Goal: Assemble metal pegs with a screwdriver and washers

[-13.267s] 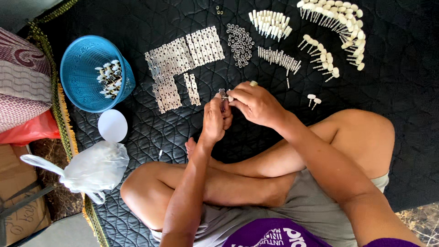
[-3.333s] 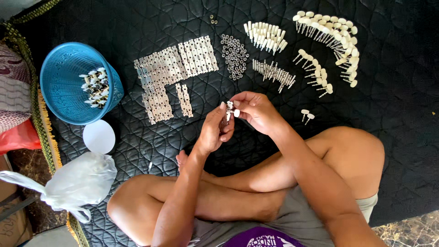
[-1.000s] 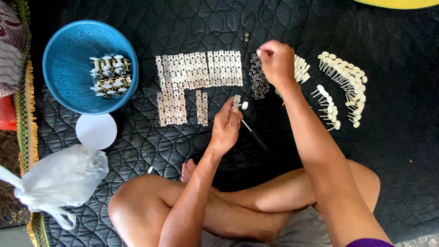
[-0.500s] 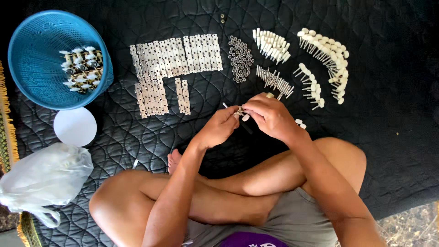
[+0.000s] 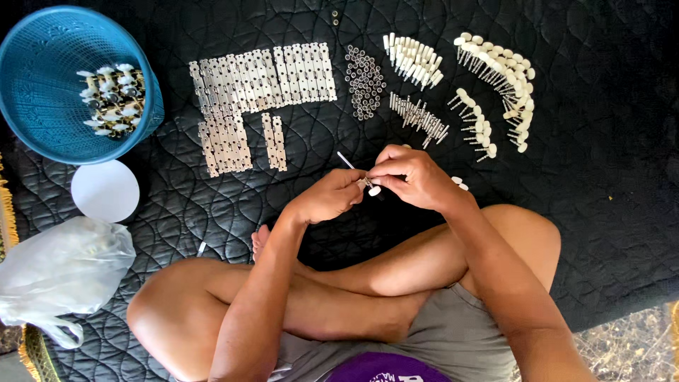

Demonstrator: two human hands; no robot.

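Note:
My left hand [image 5: 329,196] and my right hand [image 5: 414,177] meet over the black quilted mat [image 5: 608,177], above my crossed legs. Together they pinch a small metal pin with a white knob [image 5: 370,187], its thin shaft sticking out up and to the left. Just beyond my hands lie rows of perforated metal strips [image 5: 258,78], a heap of small dark rings [image 5: 363,81], a bundle of metal rods [image 5: 419,117], and white-capped pins [image 5: 414,58] with more white-knobbed pins [image 5: 498,78] at the far right.
A blue plastic basket [image 5: 42,64] at the far left holds several assembled pieces [image 5: 111,99]. A white round lid [image 5: 105,191] lies below it, and a crumpled clear plastic bag [image 5: 60,272] sits near my left knee. Two small rings [image 5: 334,17] lie at the mat's far edge.
One second ago my right hand reached out to the ring heap; it has come back to my left hand, and both now hold the small pin together. The view shifted slightly.

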